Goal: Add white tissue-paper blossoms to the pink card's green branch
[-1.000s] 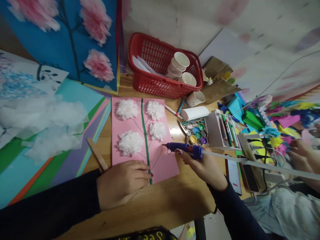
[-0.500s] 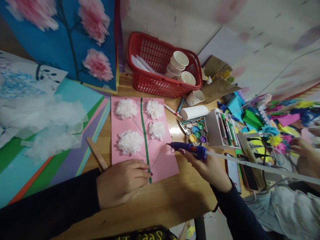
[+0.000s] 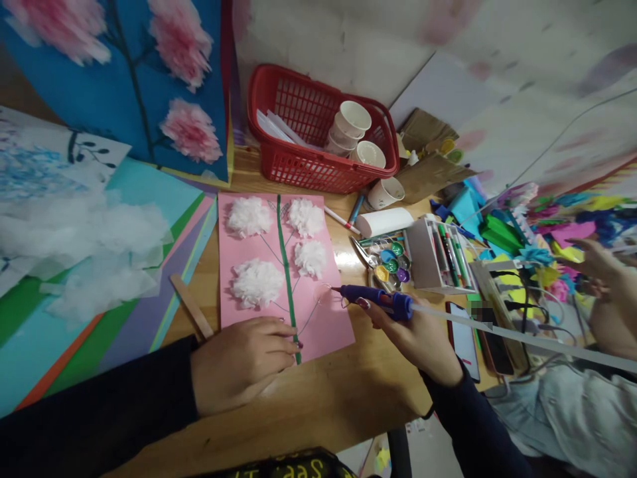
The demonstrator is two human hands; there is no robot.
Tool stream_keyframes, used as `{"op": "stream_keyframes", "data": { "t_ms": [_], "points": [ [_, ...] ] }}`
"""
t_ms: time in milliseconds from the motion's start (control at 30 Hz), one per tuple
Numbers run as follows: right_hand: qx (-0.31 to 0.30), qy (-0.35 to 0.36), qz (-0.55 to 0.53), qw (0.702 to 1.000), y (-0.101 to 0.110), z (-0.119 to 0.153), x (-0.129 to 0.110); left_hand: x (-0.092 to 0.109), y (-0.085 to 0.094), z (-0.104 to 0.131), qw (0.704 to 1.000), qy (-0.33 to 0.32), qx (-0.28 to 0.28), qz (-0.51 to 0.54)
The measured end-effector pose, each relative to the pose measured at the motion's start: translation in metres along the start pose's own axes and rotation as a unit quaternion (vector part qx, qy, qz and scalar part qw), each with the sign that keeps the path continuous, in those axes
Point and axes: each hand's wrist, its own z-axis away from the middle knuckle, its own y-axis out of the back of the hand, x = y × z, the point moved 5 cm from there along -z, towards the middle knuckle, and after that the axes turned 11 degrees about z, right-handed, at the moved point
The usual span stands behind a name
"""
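My left hand (image 3: 249, 362) lies flat over the lower left of a pink sheet of paper (image 3: 326, 332), fingers stretched across a green stem line (image 3: 287, 272). In my right hand (image 3: 418, 332) is a blue hot glue gun (image 3: 381, 300), with a long pale glue stick (image 3: 468, 321) running out of its back. Its nozzle points at a small drawn circle (image 3: 324, 293) on the right side of the sheet; whether it touches the paper I cannot tell. Several white ruffled paper flowers (image 3: 257, 283) sit on both sides of the stem, with thin drawn lines leading to them.
Behind the sheet stands a red basket (image 3: 318, 174) with paper cups. To the right are a paint palette (image 3: 391, 264), a pen box (image 3: 438, 255), phones (image 3: 462, 338) and a power strip. Coloured papers (image 3: 129, 338) and white tissue lie left. Another person's hand (image 3: 604, 272) is far right.
The view has shifted slightly. The glue gun's nozzle has moved very little near the drawn circle, and my left hand keeps its place. The other person's hand at far right has moved up.
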Motion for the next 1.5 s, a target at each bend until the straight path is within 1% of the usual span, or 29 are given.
{"op": "stream_keyframes", "data": {
  "t_ms": [133, 233, 333, 467, 567, 667, 700, 800, 867, 967, 1033, 1133, 1233, 1300, 1367, 1433, 1500],
  "points": [
    [-0.007, -0.001, 0.01, 1.0, 0.001, 0.004, -0.002, -0.001, 0.001, 0.0, 1.0, 0.008, 0.004, 0.004],
    [-0.012, -0.01, 0.021, 1.0, -0.001, 0.01, 0.002, -0.001, 0.0, 0.001, 1.0, 0.011, -0.003, 0.007],
    [-0.016, 0.0, 0.03, 0.999, -0.003, 0.015, 0.004, -0.002, -0.001, 0.001, 1.0, 0.014, -0.012, 0.013],
    [-0.02, 0.019, 0.025, 0.999, -0.004, 0.018, -0.001, -0.002, -0.001, 0.001, 1.0, 0.016, -0.008, 0.01],
    [-0.038, 0.002, 0.011, 0.999, -0.006, 0.02, -0.005, -0.002, -0.001, 0.001, 1.0, 0.013, -0.009, 0.008],
    [-0.018, -0.023, 0.016, 0.999, -0.006, 0.021, -0.006, -0.002, -0.001, 0.001, 1.0, 0.014, -0.011, 0.011],
    [-0.012, -0.024, 0.016, 1.0, -0.007, 0.022, -0.006, -0.002, -0.001, 0.001, 1.0, 0.016, -0.01, 0.011],
    [-0.028, -0.009, 0.005, 1.0, -0.009, 0.023, -0.008, -0.002, -0.001, 0.001, 1.0, 0.015, -0.005, 0.014],
    [-0.031, -0.014, 0.004, 0.999, -0.009, 0.024, -0.008, -0.002, -0.001, 0.001, 1.0, 0.014, -0.008, 0.012],
    [-0.002, -0.022, 0.013, 1.0, -0.006, 0.024, -0.007, -0.001, -0.001, 0.0, 1.0, 0.015, -0.01, 0.007],
    [0.003, -0.009, 0.019, 1.0, -0.006, 0.023, -0.007, -0.001, 0.0, 0.0, 1.0, 0.01, -0.005, 0.008],
    [-0.016, -0.002, 0.019, 1.0, -0.008, 0.022, -0.006, -0.001, 0.0, 0.0, 1.0, 0.008, 0.001, 0.01],
    [-0.046, -0.017, 0.005, 0.999, -0.009, 0.023, -0.001, -0.001, 0.0, 0.001, 1.0, 0.007, 0.005, 0.007],
    [-0.043, -0.031, 0.001, 0.999, -0.007, 0.025, 0.002, -0.001, 0.0, 0.001, 1.0, 0.006, 0.005, 0.005],
    [-0.024, -0.043, -0.004, 0.999, -0.005, 0.025, 0.002, -0.001, 0.001, 0.001, 1.0, 0.006, 0.002, 0.004],
    [-0.028, -0.035, -0.01, 0.999, -0.006, 0.023, -0.001, -0.001, 0.001, 0.001, 1.0, 0.009, -0.005, 0.002],
    [-0.056, -0.011, -0.016, 0.998, -0.007, 0.022, -0.004, -0.002, 0.0, 0.001, 1.0, 0.014, -0.012, 0.001]
  ]
}}
